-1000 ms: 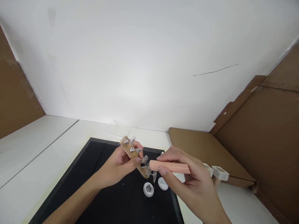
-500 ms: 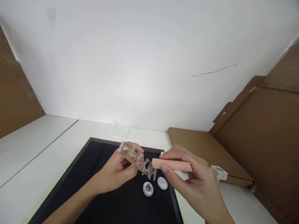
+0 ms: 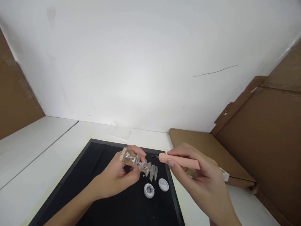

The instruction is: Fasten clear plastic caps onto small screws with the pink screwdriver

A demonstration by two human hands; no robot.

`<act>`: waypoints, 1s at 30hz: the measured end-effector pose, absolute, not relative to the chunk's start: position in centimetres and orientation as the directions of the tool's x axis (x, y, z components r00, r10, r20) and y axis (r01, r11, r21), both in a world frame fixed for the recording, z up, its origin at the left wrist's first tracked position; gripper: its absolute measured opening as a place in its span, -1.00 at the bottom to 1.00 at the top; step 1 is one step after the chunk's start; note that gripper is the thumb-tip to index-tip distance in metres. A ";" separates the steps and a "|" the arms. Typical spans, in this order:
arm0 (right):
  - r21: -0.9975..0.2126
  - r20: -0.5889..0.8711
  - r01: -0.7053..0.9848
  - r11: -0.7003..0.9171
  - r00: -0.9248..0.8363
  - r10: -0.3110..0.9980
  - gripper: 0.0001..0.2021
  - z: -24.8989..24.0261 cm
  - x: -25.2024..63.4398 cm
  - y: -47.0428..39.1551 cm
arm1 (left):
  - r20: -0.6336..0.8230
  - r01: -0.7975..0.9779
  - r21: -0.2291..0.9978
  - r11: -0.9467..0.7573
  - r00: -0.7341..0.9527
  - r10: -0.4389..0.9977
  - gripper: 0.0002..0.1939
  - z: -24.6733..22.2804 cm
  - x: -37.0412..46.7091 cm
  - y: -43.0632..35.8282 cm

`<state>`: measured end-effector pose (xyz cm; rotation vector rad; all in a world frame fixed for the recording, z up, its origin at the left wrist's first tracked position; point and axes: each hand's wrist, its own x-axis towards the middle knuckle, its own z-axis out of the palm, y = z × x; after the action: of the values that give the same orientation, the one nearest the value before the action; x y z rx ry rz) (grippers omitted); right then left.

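While left fingers (image 3: 133, 176) clamp a wooden strip (image 3: 129, 161), right fingers (image 3: 176, 170) grip a peach-handled brush (image 3: 182, 161); white jar (image 3: 146, 193) nearby

The left hand (image 3: 117, 175), right hand (image 3: 199, 175) and bench (image 3: 51, 163) are viewed closely from the head, forward and downward, toward a white wall (image 3: 136, 78).

Wood, metal, plastic
The block (image 3: 130, 161) looks wooden, its knobs (image 3: 128, 155) shiny metal, the nail tips (image 3: 152, 172) clear plastic, the handle (image 3: 181, 161) smooth.

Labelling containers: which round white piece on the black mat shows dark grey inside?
The left pot, nearer the camera: dark grey shows inside its rim. The right disc looks flat and pale.
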<state>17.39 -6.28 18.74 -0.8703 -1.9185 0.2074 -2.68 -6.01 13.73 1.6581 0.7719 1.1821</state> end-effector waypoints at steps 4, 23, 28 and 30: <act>-0.503 0.693 0.431 0.749 -0.316 0.647 -0.89 18.9 17.6 -6.5 | 0.410 0.069 0.890 -0.451 0.312 0.857 -0.86 13.4 -2.8 -5.3; -0.527 0.560 0.445 0.724 -0.460 0.689 -0.88 18.8 17.6 -6.4 | 0.509 0.200 0.776 -0.599 0.362 0.781 -0.73 12.8 -2.3 -5.2; -0.540 0.540 0.453 0.709 -0.459 0.705 -0.90 18.6 17.8 -6.4 | 0.560 0.177 0.745 -0.644 0.360 0.746 -0.67 12.4 -2.2 -5.1; -0.534 0.544 0.462 0.708 -0.453 0.706 -0.91 18.5 17.8 -6.4 | 0.566 0.174 0.742 -0.648 0.356 0.744 -0.66 12.4 -2.2 -5.1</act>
<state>17.84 -6.35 18.50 -0.8864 -2.1292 0.3975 -2.22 -5.09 12.39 2.0456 0.7946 1.2841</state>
